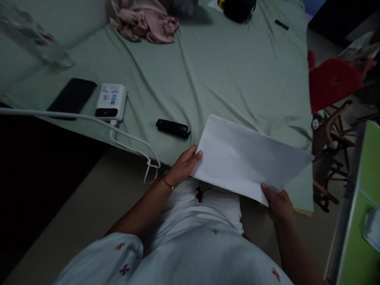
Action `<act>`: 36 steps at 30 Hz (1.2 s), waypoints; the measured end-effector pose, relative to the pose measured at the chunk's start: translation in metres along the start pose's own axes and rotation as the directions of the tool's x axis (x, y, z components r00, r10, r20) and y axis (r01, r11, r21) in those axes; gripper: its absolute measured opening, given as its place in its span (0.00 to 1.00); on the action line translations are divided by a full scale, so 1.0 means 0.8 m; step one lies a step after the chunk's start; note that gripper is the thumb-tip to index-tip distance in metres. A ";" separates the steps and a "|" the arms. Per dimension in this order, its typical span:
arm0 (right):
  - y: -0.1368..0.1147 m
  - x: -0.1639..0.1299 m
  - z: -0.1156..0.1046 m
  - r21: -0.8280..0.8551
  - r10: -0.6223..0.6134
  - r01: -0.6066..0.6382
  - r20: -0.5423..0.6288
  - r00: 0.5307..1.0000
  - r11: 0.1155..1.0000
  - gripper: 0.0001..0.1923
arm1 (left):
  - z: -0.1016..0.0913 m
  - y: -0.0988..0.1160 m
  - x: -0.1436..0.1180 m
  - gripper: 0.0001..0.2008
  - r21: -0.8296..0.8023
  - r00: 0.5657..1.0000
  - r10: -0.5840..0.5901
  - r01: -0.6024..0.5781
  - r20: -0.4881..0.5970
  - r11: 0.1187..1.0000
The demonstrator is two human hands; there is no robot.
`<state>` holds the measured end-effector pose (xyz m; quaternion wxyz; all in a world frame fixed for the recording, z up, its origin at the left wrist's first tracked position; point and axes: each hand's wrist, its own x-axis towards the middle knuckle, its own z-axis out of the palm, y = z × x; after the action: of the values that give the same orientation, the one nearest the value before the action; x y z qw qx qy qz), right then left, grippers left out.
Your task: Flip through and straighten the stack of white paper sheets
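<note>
While I look for writing first, the only label I find is on the white power bank (pixel 111 101), a blue-and-white sticker whose text is too small and blurred to read. The white paper (pixel 249 158) itself shows a blank face, with no print that I can make out.

My left hand (pixel 185 164) grips the paper's left edge, thumb on top and fingers curled beneath, closed on the sheet; a red thread (pixel 168 183) circles the wrist. My right hand (pixel 279 206) pinches the lower right corner, thumb laid over the top, the other fingers hidden under the sheet. Both forearms reach forward from my waist, the left angling in from the lower left, the right rising from the bottom edge. The paper hangs between them, tilted down to the right, over the near edge of the bed and just above my white patterned clothing (pixel 192 245).

The bed carries a pale green sheet (pixel 213 71), creased in long folds. On it lie a black stapler-like object (pixel 173 128) just left of the paper, the power bank with a white cable (pixel 127 138) trailing off the edge, a black phone (pixel 73 97) beside it, a crumpled pink cloth (pixel 145 19) far back, and a dark object (pixel 237 8) at the top. A red chair (pixel 332 83) stands to the right, with a green surface (pixel 365 198) nearer. The room is dim.
</note>
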<state>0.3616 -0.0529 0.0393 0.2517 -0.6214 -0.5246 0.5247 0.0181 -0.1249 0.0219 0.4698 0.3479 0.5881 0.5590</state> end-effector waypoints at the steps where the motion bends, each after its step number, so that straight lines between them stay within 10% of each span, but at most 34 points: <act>1: -0.007 0.003 0.001 0.042 0.042 -0.041 -0.025 0.999 0.998 0.24 | -0.001 0.001 -0.001 0.25 0.051 1.000 -0.004 0.003 0.012 0.999; 12: -0.050 0.022 0.040 0.235 0.280 -0.303 0.126 0.952 0.923 0.33 | -0.016 -0.001 0.004 0.24 0.132 0.995 0.071 -0.060 -0.077 0.989; 23: -0.052 0.018 0.047 0.303 0.090 -0.078 -0.027 0.996 0.950 0.29 | -0.028 0.012 -0.001 0.28 -0.324 0.939 -0.296 0.339 0.176 0.883; 36: -0.055 0.016 0.052 0.341 0.054 -0.039 -0.034 0.998 0.939 0.27 | -0.031 0.004 -0.009 0.20 -0.194 0.953 -0.272 0.294 0.133 0.936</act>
<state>0.3052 -0.0369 0.0592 0.3538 -0.5920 -0.4059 0.5997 -0.0029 -0.1396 0.0248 0.6098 0.2361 0.5438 0.5259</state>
